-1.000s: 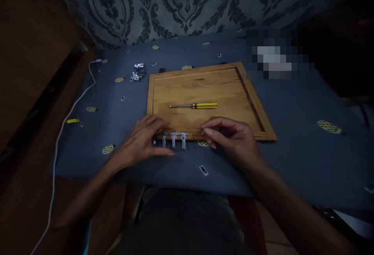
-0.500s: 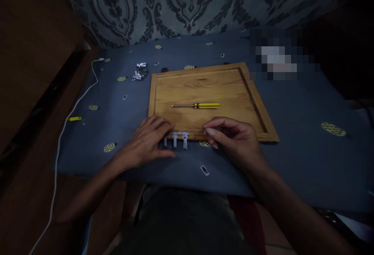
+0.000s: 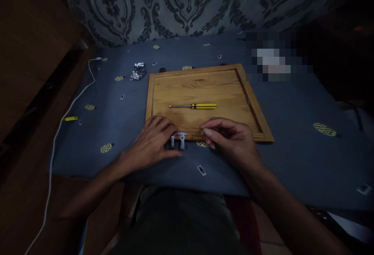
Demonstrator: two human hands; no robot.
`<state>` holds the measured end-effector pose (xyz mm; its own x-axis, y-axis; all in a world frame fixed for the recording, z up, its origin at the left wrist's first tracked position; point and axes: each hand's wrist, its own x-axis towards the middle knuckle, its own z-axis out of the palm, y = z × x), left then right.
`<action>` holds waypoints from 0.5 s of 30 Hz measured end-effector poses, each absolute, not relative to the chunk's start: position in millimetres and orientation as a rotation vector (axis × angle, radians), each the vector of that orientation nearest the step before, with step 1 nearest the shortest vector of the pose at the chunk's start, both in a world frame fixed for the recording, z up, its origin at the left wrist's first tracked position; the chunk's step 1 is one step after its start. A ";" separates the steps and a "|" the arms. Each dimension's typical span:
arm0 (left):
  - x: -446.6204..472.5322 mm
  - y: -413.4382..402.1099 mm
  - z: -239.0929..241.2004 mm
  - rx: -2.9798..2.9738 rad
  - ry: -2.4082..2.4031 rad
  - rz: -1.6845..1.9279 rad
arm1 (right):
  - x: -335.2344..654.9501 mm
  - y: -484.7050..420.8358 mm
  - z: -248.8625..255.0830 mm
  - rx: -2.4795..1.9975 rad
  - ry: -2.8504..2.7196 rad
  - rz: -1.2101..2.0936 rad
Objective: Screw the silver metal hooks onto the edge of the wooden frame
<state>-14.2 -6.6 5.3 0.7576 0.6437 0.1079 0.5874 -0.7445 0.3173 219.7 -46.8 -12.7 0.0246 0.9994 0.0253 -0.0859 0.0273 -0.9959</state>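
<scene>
A wooden board (image 3: 204,87) with a raised rim lies on the blue patterned cloth (image 3: 292,146). On the board rests a screwdriver (image 3: 193,106) with a yellow handle, untouched. Small metal brackets (image 3: 179,140) hang off the board's near edge. My left hand (image 3: 153,143) lies over the left part of the brackets, fingers curled on them. My right hand (image 3: 230,140) is at the near edge to their right, thumb and forefinger pinched on a tiny metal piece, likely a screw (image 3: 202,132).
A heap of more metal parts (image 3: 138,72) lies at the back left of the cloth. A white cable (image 3: 70,111) runs down the left side beside a yellow tag (image 3: 70,118). A patterned wall stands behind; a blurred patch sits at back right.
My left hand has slid to the right along the near edge and now covers more of the brackets. My right hand has hardly moved.
</scene>
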 end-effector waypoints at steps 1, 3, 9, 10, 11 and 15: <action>-12.6 -6.6 4.5 2.697 0.957 0.308 | 219.6 -46.7 -12.7 -1.133 -1.140 1.213; -10.4 -6.7 3.3 2.697 0.958 0.302 | 219.5 -46.6 -12.6 -1.132 -1.144 1.214; -7.4 -7.5 -0.1 2.674 0.965 0.305 | 220.2 -47.6 -12.8 -1.154 -1.148 1.201; -7.0 -7.5 -0.8 2.672 0.966 0.310 | 220.3 -47.7 -12.7 -1.153 -1.150 1.203; -6.7 -7.4 -1.6 2.670 0.967 0.316 | 220.4 -47.8 -12.7 -1.153 -1.155 1.205; -5.8 -7.4 -3.8 2.661 0.970 0.339 | 220.3 -47.9 -12.2 -1.148 -1.159 1.217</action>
<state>-5.8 -7.4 -3.8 0.7458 0.6551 0.1205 0.5873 -0.7321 0.3450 220.3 -47.9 -12.2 0.0129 0.9997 0.0203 -0.0696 0.0211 -0.9973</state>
